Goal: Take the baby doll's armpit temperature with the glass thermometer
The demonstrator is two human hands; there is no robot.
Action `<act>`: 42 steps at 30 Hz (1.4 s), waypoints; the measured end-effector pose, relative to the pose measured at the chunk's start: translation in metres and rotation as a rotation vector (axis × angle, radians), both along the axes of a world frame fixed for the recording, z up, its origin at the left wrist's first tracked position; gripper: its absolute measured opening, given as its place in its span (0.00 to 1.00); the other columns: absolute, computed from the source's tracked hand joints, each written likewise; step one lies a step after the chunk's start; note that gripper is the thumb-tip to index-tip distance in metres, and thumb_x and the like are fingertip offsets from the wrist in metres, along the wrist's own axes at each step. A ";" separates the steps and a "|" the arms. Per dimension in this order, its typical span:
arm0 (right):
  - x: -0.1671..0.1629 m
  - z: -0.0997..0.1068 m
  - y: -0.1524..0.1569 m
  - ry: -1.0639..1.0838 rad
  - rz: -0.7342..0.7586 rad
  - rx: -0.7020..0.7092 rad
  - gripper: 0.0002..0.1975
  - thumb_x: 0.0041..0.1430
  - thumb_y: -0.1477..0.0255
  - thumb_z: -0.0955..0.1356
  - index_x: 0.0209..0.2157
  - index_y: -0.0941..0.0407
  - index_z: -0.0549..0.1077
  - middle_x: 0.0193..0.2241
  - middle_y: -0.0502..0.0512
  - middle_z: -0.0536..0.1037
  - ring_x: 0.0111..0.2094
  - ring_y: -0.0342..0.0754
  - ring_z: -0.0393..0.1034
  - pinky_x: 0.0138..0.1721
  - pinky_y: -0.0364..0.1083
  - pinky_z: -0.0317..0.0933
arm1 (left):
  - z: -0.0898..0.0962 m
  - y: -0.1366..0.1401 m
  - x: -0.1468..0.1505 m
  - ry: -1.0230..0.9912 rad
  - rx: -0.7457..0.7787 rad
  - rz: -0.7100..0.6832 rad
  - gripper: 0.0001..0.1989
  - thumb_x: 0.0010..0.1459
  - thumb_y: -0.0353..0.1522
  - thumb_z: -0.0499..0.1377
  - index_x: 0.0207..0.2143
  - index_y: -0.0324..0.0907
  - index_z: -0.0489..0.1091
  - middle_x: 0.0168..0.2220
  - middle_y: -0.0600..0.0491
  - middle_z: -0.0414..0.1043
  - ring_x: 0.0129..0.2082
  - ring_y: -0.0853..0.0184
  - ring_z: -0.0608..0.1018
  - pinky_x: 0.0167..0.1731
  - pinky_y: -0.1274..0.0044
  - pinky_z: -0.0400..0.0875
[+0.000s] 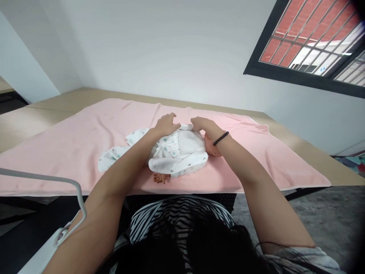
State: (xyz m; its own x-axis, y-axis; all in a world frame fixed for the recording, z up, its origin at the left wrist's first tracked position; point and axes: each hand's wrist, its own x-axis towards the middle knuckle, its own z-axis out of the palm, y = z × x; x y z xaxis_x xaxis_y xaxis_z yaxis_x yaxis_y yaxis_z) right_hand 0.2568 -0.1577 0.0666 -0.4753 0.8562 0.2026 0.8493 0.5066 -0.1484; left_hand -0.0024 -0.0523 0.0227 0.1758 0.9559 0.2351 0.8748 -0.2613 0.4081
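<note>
Lying on pink blanket [94, 125]: one doll [191, 144] in white clothes [168, 147], head [210, 147] right, legs [110, 158] left, long axis nearly parallel to table [61, 108] edge. Left hand [166, 125]: thumb and forefinger parted, at doll's far side. Right hand [201, 123]: fingers curled at clothes' far edge; cannot tell if gripping.

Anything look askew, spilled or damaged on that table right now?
Slightly askew, nothing alarming: the doll's white top looks open in front, its near side spread outward, and the pink blanket is rumpled toward its far right corner rather than flat. No spill or damage shows.
</note>
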 end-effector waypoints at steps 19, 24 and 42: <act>-0.021 0.043 0.104 -0.101 -0.053 -0.113 0.10 0.67 0.76 0.68 0.46 0.62 0.81 0.49 0.62 0.82 0.45 0.51 0.72 0.46 0.46 0.62 | 0.017 0.015 -0.050 -0.220 -0.234 -0.016 0.20 0.46 0.49 0.75 0.30 0.44 0.78 0.36 0.44 0.82 0.38 0.51 0.82 0.31 0.72 0.69; 0.002 0.055 0.089 0.044 0.236 -0.374 0.05 0.66 0.72 0.70 0.37 0.59 0.78 0.40 0.56 0.81 0.39 0.47 0.72 0.40 0.44 0.61 | 0.030 0.009 -0.069 -0.583 -0.255 -0.241 0.20 0.41 0.44 0.80 0.31 0.45 0.79 0.31 0.51 0.77 0.30 0.63 0.77 0.26 0.76 0.65; 0.020 0.029 0.030 0.228 0.664 -0.559 0.24 0.66 0.60 0.77 0.60 0.53 0.78 0.63 0.60 0.78 0.61 0.55 0.73 0.60 0.51 0.69 | 0.018 0.009 -0.049 -0.694 -0.412 -0.639 0.23 0.52 0.49 0.78 0.26 0.43 0.75 0.27 0.53 0.68 0.29 0.67 0.70 0.38 0.70 0.67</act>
State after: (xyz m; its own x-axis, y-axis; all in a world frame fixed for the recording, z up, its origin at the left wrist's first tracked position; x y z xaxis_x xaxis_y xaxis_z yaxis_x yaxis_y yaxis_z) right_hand 0.2765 -0.1276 0.0951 -0.9071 0.4207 -0.0116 0.3264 0.6861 -0.6502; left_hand -0.0518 -0.0428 0.0409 0.6303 0.7608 0.1544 0.1585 -0.3209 0.9338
